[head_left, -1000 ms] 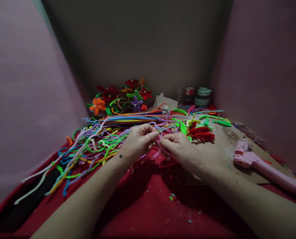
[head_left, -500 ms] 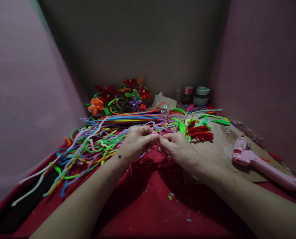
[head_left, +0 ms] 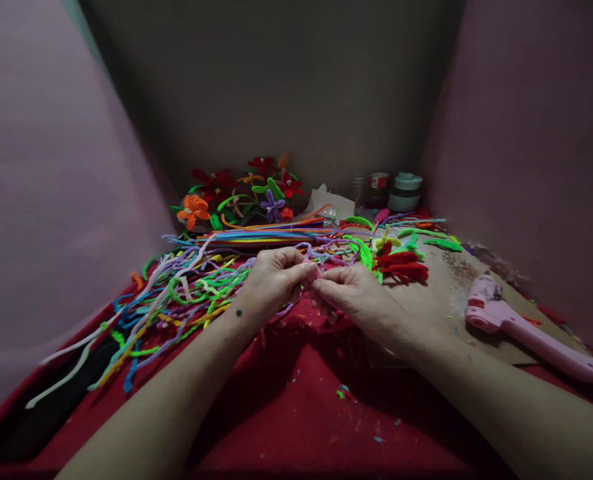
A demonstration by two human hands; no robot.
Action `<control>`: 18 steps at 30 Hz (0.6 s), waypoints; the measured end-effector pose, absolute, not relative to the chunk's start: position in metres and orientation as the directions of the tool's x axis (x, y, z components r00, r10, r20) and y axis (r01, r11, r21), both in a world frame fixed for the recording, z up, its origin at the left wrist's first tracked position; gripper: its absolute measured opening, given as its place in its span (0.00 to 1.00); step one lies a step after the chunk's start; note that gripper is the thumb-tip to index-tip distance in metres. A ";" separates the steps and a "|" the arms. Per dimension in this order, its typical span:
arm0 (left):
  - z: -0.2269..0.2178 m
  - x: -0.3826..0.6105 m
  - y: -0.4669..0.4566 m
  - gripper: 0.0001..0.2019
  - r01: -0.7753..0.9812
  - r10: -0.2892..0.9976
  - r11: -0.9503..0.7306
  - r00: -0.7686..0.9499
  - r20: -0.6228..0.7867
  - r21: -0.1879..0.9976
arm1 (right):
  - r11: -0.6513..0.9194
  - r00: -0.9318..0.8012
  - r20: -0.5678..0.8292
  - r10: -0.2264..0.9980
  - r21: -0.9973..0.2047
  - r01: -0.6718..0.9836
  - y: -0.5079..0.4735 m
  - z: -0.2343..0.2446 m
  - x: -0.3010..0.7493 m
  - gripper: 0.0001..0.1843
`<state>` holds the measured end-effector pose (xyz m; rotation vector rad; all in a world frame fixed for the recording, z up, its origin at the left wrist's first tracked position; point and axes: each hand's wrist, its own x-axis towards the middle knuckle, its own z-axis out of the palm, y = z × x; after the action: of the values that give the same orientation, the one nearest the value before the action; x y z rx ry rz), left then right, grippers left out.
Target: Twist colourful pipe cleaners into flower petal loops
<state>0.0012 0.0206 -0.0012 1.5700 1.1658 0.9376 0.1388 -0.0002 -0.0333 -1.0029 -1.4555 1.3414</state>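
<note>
Between my two hands, over the red cloth (head_left: pixel 296 413), is a pink pipe cleaner (head_left: pixel 314 272), mostly hidden by the fingers. My left hand (head_left: pixel 276 277) pinches it between thumb and forefinger. Close against it, my right hand (head_left: pixel 349 290) also pinches the pink piece, its fingers curled beneath. Left of my hands lies a tangled heap of coloured pipe cleaners (head_left: pixel 191 293). A bundle of straight pipe cleaners (head_left: pixel 271 235) lies just beyond. Red fuzzy petals (head_left: pixel 401 267) and green fuzzy leaves (head_left: pixel 360 250) rest past my right hand.
A pink glue gun (head_left: pixel 531 330) lies on a cardboard sheet (head_left: pixel 426 310) at the right. Pipe-cleaner flowers (head_left: pixel 271 207) stand at the back, left of a lidded jar (head_left: pixel 405 193). Pink side panels (head_left: pixel 41 200) and a dark back wall enclose the table. Small scraps dot the cloth.
My fingertips have drawn slightly apart, so a little more of the pink pipe cleaner shows between them. The things on the table lie as before.
</note>
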 end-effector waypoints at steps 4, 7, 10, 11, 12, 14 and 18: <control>-0.004 -0.002 0.024 0.10 0.231 0.955 -0.072 0.296 0.000 0.970 | 0.069 -0.215 0.096 0.972 -0.989 -0.130 0.003 -0.036 0.140 0.12; -0.005 -0.002 0.025 0.11 0.279 0.936 -0.048 0.348 -0.055 0.959 | 0.053 -0.149 0.081 0.986 -0.982 -0.179 0.005 -0.038 0.140 0.10; -0.006 -0.002 0.024 0.12 0.345 0.918 -0.039 0.383 -0.103 0.938 | 0.063 -0.110 0.080 0.991 -0.987 -0.151 0.005 -0.038 0.139 0.08; -0.006 -0.001 0.023 0.11 0.358 0.914 -0.030 0.388 -0.119 0.933 | 0.073 -0.103 0.086 0.991 -0.989 -0.130 0.005 -0.038 0.138 0.07; -0.007 -0.001 0.023 0.11 0.367 0.910 -0.021 0.392 -0.134 0.930 | 0.084 -0.099 0.094 0.991 -0.991 -0.104 0.005 -0.038 0.138 0.06; -0.009 -0.002 0.023 0.11 0.375 0.907 -0.013 0.394 -0.147 0.927 | 0.113 -0.102 0.117 0.988 -0.993 -0.042 0.004 -0.039 0.137 0.06; -0.015 -0.003 0.025 0.09 0.360 0.923 -0.023 0.366 -0.119 0.933 | 0.242 -0.101 0.232 0.967 -0.964 0.107 0.002 -0.042 0.136 0.11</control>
<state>-0.0031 0.0248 -0.0150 1.5899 1.1797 0.6799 0.1364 0.0024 -0.0418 -1.0691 -1.4647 1.0328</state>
